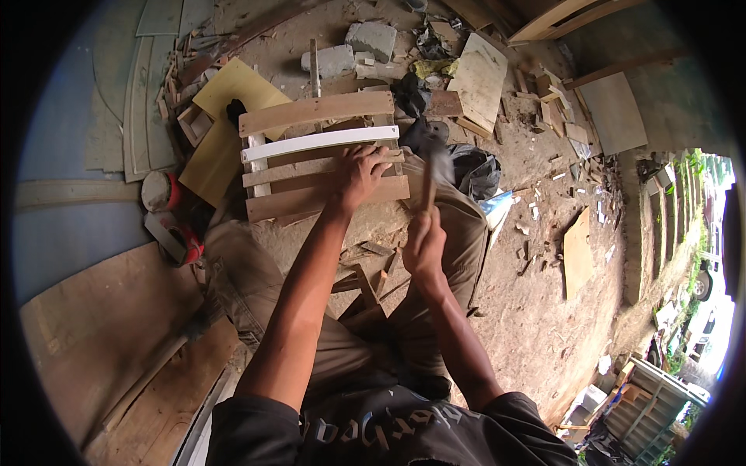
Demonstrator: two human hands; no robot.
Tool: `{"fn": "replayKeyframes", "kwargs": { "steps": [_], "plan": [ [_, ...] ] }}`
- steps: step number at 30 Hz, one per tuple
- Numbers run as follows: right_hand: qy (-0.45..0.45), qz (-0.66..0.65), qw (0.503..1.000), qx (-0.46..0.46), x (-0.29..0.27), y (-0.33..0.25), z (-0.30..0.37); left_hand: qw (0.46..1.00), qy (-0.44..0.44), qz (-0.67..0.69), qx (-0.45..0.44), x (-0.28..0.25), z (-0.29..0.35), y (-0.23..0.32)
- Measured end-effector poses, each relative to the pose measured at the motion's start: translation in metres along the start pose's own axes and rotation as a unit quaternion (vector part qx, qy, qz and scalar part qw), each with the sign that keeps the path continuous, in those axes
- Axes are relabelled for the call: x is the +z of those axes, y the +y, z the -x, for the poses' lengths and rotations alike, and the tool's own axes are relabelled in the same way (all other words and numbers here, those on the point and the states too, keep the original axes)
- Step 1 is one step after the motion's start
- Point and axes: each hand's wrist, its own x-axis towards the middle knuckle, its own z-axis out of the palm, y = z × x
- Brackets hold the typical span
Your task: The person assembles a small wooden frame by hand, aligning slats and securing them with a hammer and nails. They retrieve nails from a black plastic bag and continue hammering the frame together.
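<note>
A small slatted wooden frame [322, 186] lies across in front of my knees, with several brown slats and one white slat [318, 144]. My left hand [363, 172] is on the frame's right part, its fingers bent over a narrow wooden slat [291, 168] just below the white one. Whether a nail is between the fingertips is too small to tell. In my right hand [424, 239] is a hammer [429, 186], gripped by its wooden handle. The hammer is upright to the right of the frame, its head smeared by motion.
Yellowish boards [242, 85] and red-and-white cans [160, 192] are at the left. Black plastic bags [475, 169] lie beside my right knee. Beyond the frame are concrete blocks [371, 40] and a pale board [478, 81]. Wood scraps [373, 279] litter the ground between my legs.
</note>
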Motion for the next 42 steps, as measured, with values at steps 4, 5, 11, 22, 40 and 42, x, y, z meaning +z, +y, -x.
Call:
{"fn": "replayKeyframes", "kwargs": {
  "steps": [4, 5, 11, 22, 40, 42],
  "plan": [
    [-0.019, 0.02, 0.996, 0.085, 0.005, 0.013, 0.002, 1.0, 0.008, -0.001, -0.002, 0.002, -0.001, -0.004],
    [-0.013, -0.002, 0.995, 0.102, 0.003, 0.002, 0.004, 1.0, 0.018, -0.01, 0.002, 0.002, -0.002, -0.008],
    [-0.009, -0.027, 0.997, 0.072, 0.003, -0.005, -0.002, 1.0, -0.002, -0.011, 0.004, -0.003, 0.0, -0.002],
    [-0.01, -0.092, 0.996, -0.006, -0.015, -0.038, -0.006, 1.0, -0.016, -0.022, -0.001, -0.006, 0.002, -0.004],
    [-0.041, 0.025, 0.994, 0.097, 0.013, 0.029, -0.001, 1.0, 0.018, -0.002, 0.021, 0.0, -0.002, 0.001],
    [-0.052, 0.01, 0.984, 0.171, 0.015, 0.026, -0.002, 1.0, -0.004, -0.008, 0.003, -0.001, -0.001, 0.002]
  ]
}}
